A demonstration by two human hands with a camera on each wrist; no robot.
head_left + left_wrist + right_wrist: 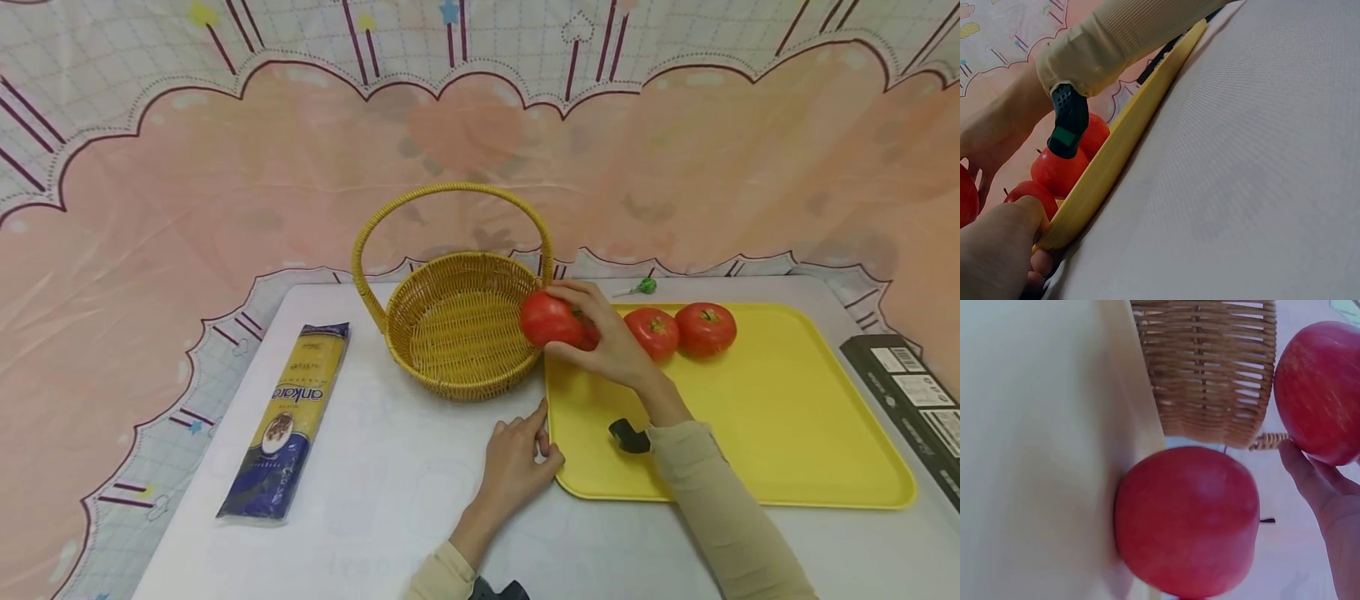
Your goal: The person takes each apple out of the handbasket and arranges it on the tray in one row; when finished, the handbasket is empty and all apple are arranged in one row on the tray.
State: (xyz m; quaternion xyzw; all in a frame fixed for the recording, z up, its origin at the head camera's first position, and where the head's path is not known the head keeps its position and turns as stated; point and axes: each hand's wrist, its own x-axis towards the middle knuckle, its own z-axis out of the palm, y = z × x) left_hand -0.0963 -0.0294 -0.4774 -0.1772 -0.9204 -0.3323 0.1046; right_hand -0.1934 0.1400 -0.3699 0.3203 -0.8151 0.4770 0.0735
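My right hand point(611, 346) grips a red apple point(546, 318) above the tray's left rim, beside the wicker basket point(465, 387). Pale streaks show on this held apple point(1322, 390) in the right wrist view. Three more apples are on the yellow tray point(787, 417); one is partly hidden behind my right hand, and two, a nearer apple point(651, 335) and a farther apple point(705, 329), sit near the back rim. At the tray's front left corner, my left hand point(517, 458) pinches the rim, thumb above and fingertips below in the left wrist view.
A blue and yellow pasta packet point(288, 417) lies on the left of the white table point(360, 492). Behind the tray is a small green-headed lollipop point(645, 286). A black box point(907, 400) stands right of the tray. The basket has a tall arched handle.
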